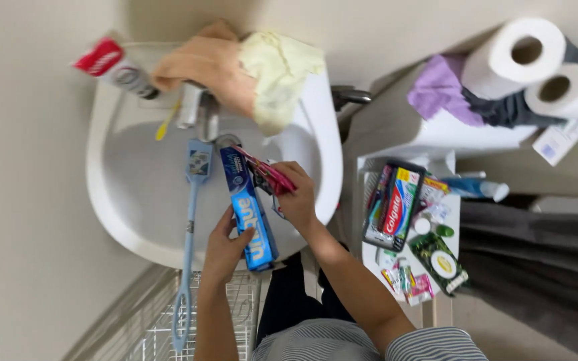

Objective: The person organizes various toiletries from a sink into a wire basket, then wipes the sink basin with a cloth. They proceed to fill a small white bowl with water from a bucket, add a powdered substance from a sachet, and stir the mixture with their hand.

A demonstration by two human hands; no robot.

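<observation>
White washbasin (125,200) sits below us, cloths draped by the tap. Our left hand (224,249) has its fingers (239,235) curled around the lower end of a blue toothpaste box (249,208), held above the basin. Our right hand (297,194) pinches a red-pink packet (267,175) with closed fingers, just beside the box's upper end. A long blue brush (190,227) lies across the basin rim.
</observation>
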